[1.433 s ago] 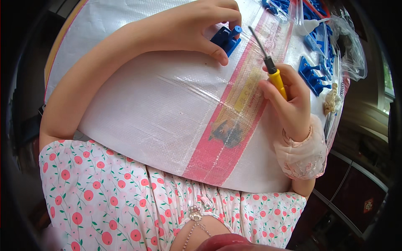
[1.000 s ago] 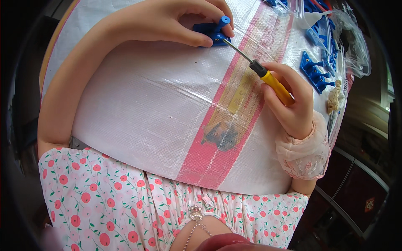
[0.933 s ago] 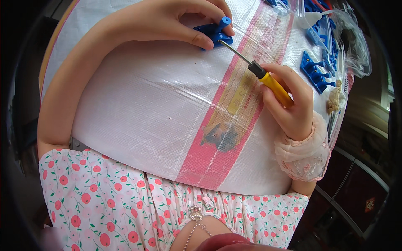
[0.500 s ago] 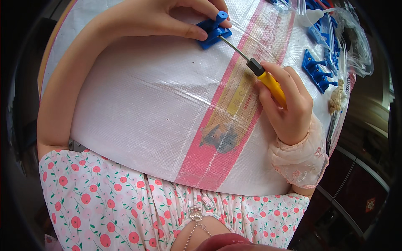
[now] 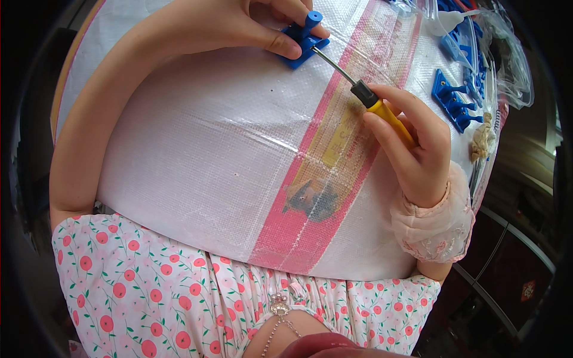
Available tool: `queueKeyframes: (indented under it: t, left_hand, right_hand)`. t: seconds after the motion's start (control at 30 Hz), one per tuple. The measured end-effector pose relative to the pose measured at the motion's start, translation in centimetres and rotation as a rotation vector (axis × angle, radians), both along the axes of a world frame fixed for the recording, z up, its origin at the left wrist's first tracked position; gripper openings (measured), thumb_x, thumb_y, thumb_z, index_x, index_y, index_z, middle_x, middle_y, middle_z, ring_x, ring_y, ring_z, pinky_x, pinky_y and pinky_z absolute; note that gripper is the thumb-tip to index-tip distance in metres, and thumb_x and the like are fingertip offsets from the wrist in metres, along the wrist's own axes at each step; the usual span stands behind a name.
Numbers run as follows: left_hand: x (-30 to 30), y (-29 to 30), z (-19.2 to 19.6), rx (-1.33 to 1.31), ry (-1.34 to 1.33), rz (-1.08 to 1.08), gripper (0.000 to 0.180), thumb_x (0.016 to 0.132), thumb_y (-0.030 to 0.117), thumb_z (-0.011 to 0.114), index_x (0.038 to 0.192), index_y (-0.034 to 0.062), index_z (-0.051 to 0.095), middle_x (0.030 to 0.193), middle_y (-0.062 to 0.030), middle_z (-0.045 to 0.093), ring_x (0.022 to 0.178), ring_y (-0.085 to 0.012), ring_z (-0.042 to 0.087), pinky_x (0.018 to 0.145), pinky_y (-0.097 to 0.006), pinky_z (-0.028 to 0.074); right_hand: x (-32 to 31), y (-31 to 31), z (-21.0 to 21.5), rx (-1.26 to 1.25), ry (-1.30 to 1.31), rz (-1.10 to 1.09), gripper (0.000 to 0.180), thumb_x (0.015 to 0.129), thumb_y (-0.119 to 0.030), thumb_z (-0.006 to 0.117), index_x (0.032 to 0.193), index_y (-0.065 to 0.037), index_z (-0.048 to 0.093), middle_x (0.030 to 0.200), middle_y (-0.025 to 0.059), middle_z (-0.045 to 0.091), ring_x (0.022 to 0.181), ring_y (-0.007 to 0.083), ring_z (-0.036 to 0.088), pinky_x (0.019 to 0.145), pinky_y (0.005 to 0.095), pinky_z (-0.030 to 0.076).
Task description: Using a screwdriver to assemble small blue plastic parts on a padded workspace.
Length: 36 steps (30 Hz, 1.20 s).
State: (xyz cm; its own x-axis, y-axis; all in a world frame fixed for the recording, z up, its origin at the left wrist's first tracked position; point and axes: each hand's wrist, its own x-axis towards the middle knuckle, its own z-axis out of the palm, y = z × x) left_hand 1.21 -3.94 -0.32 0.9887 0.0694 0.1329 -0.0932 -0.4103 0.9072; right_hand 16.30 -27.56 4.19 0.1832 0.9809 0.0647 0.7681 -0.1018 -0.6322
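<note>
My left hand (image 5: 262, 27) grips a small blue plastic part (image 5: 305, 51), a flat plate with a round-topped peg standing on it, near the far edge of the view. Thumb and fingers hold it from the left side against the table. In my right hand (image 5: 415, 143) is a screwdriver (image 5: 391, 123) with a yellow and black handle, the fingers wrapped round the grip. Its thin metal shaft slants up to the left, and the tip meets the plate beside the peg. Whether a screw sits under the tip is too small to tell.
A white woven sheet (image 5: 179, 155) with a pink stripe covers the table. At the right lies a blue plate with several pegs (image 5: 455, 101), close to a crumpled beige scrap (image 5: 483, 138). Beyond are clear plastic bags (image 5: 507, 65), more blue parts and a white nozzle-topped bottle (image 5: 449, 22).
My right hand's fingers have shifted and turned a little on the screwdriver handle. The tip stays at the blue part, which my left hand keeps holding in nearly the same place.
</note>
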Motion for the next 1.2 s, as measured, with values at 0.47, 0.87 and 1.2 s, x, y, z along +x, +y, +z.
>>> queueKeyframes:
  t: [0.47, 0.87, 1.2]
  left_hand:
    - [0.2, 0.6, -1.1, -0.070, -0.072, -0.050, 0.014, 0.075, 0.001, 0.080, 0.073, -0.0009, 0.066, 0.095, -0.0088, 0.058, 0.114, -0.0230, 0.063, 0.086, -0.028, 0.051]
    - [0.6, 0.9, -1.8, -0.069, -0.115, -0.063, 0.021, 0.075, 0.002, 0.080, 0.094, -0.0016, 0.073, 0.098, -0.0100, 0.062, 0.100, -0.0207, 0.062, 0.086, -0.029, 0.050]
    - [0.3, 0.1, -0.2, -0.053, -0.051, -0.022, 0.033, 0.075, 0.001, 0.079, 0.108, -0.0022, 0.071, 0.100, -0.0096, 0.061, 0.095, -0.0195, 0.060, 0.086, -0.028, 0.050]
  right_hand:
    - [-0.3, 0.4, 1.0, -0.174, 0.434, -0.192, 0.029, 0.083, -0.003, 0.072, 0.111, 0.000, 0.068, 0.086, 0.0109, 0.069, 0.069, 0.0143, 0.063, 0.062, 0.0224, 0.047]
    - [-1.1, -0.1, -0.6, 0.153, -0.476, 0.127, 0.041, 0.079, 0.004, 0.074, 0.119, 0.001, 0.066, 0.078, 0.0101, 0.060, 0.060, 0.0152, 0.057, 0.052, 0.0247, 0.044]
    - [-1.2, -0.1, -0.6, 0.194, -0.691, 0.161, 0.045, 0.076, 0.005, 0.075, 0.120, 0.001, 0.065, 0.073, 0.0082, 0.058, 0.056, 0.0159, 0.056, 0.049, 0.0278, 0.044]
